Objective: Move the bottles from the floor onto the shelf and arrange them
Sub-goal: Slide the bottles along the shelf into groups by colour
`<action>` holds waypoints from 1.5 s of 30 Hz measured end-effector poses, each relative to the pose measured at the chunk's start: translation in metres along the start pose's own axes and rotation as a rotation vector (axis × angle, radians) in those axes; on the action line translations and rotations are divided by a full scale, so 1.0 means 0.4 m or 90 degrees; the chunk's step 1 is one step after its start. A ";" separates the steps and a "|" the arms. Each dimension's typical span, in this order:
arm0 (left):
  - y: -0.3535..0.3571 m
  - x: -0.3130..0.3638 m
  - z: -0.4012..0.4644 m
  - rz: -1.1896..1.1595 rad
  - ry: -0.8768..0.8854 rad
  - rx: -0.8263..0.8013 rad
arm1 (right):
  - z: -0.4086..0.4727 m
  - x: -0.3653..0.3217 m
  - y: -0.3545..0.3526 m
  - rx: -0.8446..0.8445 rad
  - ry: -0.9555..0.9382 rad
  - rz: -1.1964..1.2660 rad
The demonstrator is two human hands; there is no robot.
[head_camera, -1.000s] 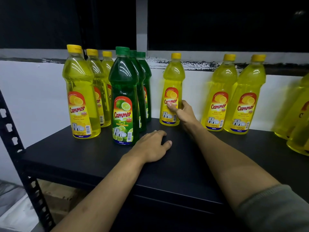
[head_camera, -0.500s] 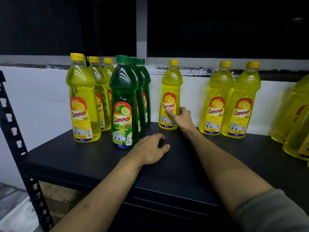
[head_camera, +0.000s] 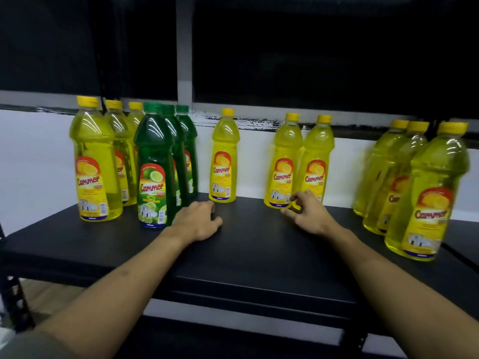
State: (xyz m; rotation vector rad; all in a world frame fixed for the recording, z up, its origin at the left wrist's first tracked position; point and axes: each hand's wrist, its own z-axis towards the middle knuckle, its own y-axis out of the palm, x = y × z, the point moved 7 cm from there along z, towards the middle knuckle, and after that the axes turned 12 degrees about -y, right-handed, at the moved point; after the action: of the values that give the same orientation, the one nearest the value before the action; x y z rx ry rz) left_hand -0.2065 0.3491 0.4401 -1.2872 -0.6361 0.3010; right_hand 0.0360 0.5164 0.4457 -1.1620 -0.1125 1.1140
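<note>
Yellow and green dish-soap bottles stand on a black shelf (head_camera: 246,255). At the left are a row of three yellow bottles (head_camera: 94,161) and a row of three green bottles (head_camera: 154,172). A single yellow bottle (head_camera: 225,156) stands at the back middle. A pair of yellow bottles (head_camera: 283,161) stands right of it. Three more yellow bottles (head_camera: 430,193) are at the right. My left hand (head_camera: 198,220) rests on the shelf beside the front green bottle. My right hand (head_camera: 308,212) hovers, fingers loosely curled and holding nothing, just in front of the pair's bases.
A white wall (head_camera: 26,161) and dark window panes (head_camera: 311,53) lie behind the shelf. A black perforated upright (head_camera: 15,299) is at the lower left. Floor and cardboard (head_camera: 46,294) show below the shelf.
My right hand left the single yellow bottle and moved right to the pair of yellow bottles. The view shifted right, so the right-hand bottles show. My left hand stayed on the shelf.
</note>
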 end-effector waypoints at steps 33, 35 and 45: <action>0.089 0.293 -0.031 -0.515 0.110 -0.055 | -0.051 -0.108 -0.035 0.142 -0.053 0.348; 0.084 0.283 -0.068 -0.527 0.127 -0.062 | -0.067 -0.136 -0.030 0.159 -0.052 0.375; -0.001 0.049 -0.115 -0.147 0.100 -0.007 | -0.098 -0.249 0.025 0.108 -0.054 0.434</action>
State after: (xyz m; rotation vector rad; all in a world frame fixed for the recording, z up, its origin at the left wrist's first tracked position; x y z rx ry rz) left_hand -0.1638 0.3234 0.4393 -1.2213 -0.6455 0.0071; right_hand 0.0030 0.4161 0.4650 -1.0206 0.3328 1.7338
